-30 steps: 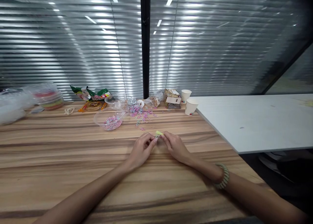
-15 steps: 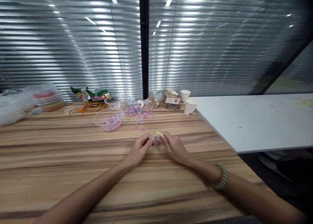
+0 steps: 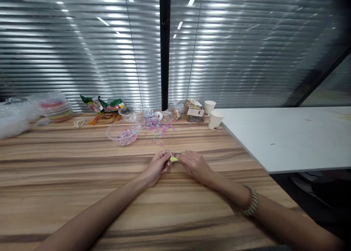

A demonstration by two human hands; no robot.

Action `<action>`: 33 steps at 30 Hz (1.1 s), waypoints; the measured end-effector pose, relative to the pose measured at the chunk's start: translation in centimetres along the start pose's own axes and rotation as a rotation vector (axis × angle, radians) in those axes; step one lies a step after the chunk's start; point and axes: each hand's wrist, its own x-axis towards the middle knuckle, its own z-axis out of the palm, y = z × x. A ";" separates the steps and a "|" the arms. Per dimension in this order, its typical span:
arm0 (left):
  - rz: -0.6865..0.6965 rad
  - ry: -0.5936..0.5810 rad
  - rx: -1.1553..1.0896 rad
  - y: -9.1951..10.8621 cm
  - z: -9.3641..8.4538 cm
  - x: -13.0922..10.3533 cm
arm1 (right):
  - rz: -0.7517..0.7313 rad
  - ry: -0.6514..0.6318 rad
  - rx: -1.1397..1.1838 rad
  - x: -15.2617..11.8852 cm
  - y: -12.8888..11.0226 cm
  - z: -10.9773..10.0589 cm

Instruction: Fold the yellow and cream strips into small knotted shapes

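A small yellow, fuzzy-looking piece (image 3: pixel 173 159) sits between my two hands, just above the wooden table (image 3: pixel 153 214). My right hand (image 3: pixel 193 164) pinches its right end with thumb and forefinger, the other fingers curled in. On the other side, my left hand (image 3: pixel 158 165) is closed, its fingertips right against the yellow piece. Thin pale strands showed at these left fingertips a moment ago; now the fingers and the yellow piece mostly hide them. A braided band (image 3: pixel 251 200) circles my right wrist.
Beyond my hands lie scattered pink and blue bits (image 3: pixel 161 130) and a clear bowl (image 3: pixel 109 133) of similar bits. Two paper cups (image 3: pixel 216 120) stand near a small box (image 3: pixel 195 112). Snack packets (image 3: pixel 106 117) and stacked tubs (image 3: pixel 56 106) are at left; a white table (image 3: pixel 296 141) adjoins at right.
The yellow piece has moved left and slightly down, from my right fingertips to against my left fingertips. My right fingers have curled more, and the pale strands are now mostly covered.
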 end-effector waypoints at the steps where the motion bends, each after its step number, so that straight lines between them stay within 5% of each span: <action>1: 0.011 0.028 0.011 -0.1 0.0 0.1 | -0.006 -0.018 -0.030 0.0 0.1 -0.1; 7: 0.072 0.125 0.165 -0.7 -0.1 0.2 | 0.024 -0.123 -0.145 0.0 0.0 -0.3; 19: 0.288 0.033 0.418 -0.5 0.2 -0.3 | 0.078 -0.090 -0.051 -0.3 -0.2 0.0; 33: 0.280 0.143 0.266 -0.2 -0.1 -0.3 | -0.032 -0.074 0.010 -0.2 -0.3 -0.2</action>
